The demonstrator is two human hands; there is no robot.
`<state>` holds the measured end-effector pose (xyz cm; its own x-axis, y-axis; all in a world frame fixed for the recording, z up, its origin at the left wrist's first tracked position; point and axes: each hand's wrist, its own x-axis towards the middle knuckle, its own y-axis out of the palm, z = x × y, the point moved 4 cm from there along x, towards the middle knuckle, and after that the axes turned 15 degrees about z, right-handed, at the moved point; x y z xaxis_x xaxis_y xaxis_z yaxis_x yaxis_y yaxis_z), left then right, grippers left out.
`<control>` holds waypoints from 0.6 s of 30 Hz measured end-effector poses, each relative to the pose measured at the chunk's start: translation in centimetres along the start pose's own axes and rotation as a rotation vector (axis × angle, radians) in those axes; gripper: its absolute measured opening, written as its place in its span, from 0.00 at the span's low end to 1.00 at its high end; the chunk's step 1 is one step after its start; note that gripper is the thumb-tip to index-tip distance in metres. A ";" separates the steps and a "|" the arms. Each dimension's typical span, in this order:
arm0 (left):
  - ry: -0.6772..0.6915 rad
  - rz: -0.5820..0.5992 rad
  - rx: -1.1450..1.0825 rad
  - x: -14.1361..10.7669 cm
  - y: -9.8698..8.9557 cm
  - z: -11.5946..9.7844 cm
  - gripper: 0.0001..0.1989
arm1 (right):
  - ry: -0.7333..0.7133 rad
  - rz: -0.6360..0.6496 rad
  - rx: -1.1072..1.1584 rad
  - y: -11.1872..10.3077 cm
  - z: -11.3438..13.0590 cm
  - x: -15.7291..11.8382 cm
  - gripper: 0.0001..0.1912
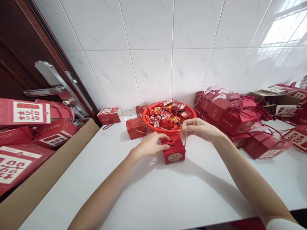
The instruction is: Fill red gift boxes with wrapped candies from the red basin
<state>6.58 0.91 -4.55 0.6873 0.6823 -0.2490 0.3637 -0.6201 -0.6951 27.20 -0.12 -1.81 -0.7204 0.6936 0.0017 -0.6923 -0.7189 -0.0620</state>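
Note:
A small red box [174,154] with a round pale emblem on its front and dark holes in its top stands on the white table. My left hand [153,144] grips the box's upper left side between thumb and fingers. At the box's right, my right hand [198,128] pinches a twisted tan cord [185,139] that hangs down beside it. Right behind is a red plastic basket [193,112] holding many red candy packets [165,123].
Another red box [135,128] with a cord stands left of the basket. Stacked red boxes [236,123] fill the back right. A cardboard carton [55,172] of red boxes borders the left, near a door handle [44,91]. The tiled wall [151,76] rises behind.

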 end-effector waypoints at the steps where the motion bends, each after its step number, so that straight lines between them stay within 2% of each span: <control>1: 0.029 -0.053 -0.032 0.0 0.0 -0.2 0.18 | -0.003 -0.023 -0.015 0.2 0.1 0.1 0.18; 3: 0.063 -0.073 -0.187 -0.2 0.0 -0.3 0.21 | -0.001 -0.064 -0.055 0.5 0.0 0.4 0.19; 5: 0.121 -0.037 -0.391 -0.6 0.0 -0.8 0.25 | 0.023 -0.086 -0.104 0.8 -0.1 0.5 0.20; 9: 0.404 0.013 -0.660 -2.1 -0.5 -3.0 0.27 | 0.055 -0.129 -0.197 1.6 -0.2 0.6 0.21; 14: 0.602 0.099 -0.716 -3.3 0.1 -4.9 0.29 | 0.030 -0.208 -0.363 3.5 0.0 1.0 0.19; 18: 0.616 0.117 -0.673 -3.8 1.1 -5.4 0.35 | -0.057 -0.265 -0.382 4.9 -0.4 1.4 0.18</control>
<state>7.79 -4.48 -0.71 0.8861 0.3940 0.2440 0.4273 -0.8984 -0.1010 22.78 -2.68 -2.52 -0.5291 0.8399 0.1211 -0.7957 -0.4415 -0.4147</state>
